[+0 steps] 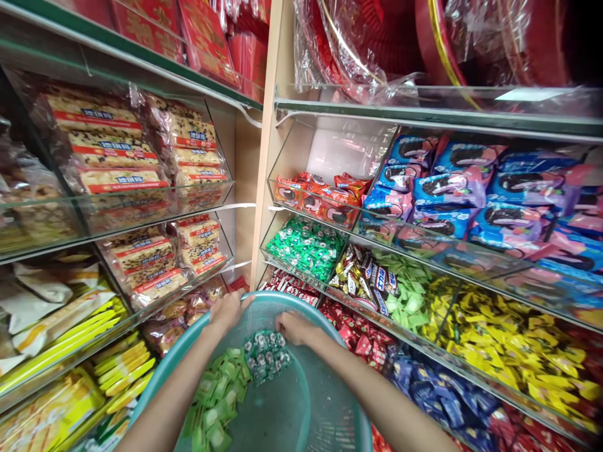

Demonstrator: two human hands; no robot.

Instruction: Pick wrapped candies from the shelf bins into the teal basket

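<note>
A round teal plastic basket (325,408) fills the bottom centre. My left hand (227,311) grips its far rim, fingers curled over the edge. My right hand (294,327) is inside the basket near the far rim, fingers closed over a heap of dark green wrapped candies (266,356). A pile of light green wrapped candies (219,392) lies in the basket's left part.
Glass-fronted shelves surround the basket. A bin of dark green candies (306,246) sits just beyond it, with light green sweets (407,292), yellow sweets (499,333) and blue cookie packs (475,188) to the right. Boxed nougat bars (117,157) fill the left shelves.
</note>
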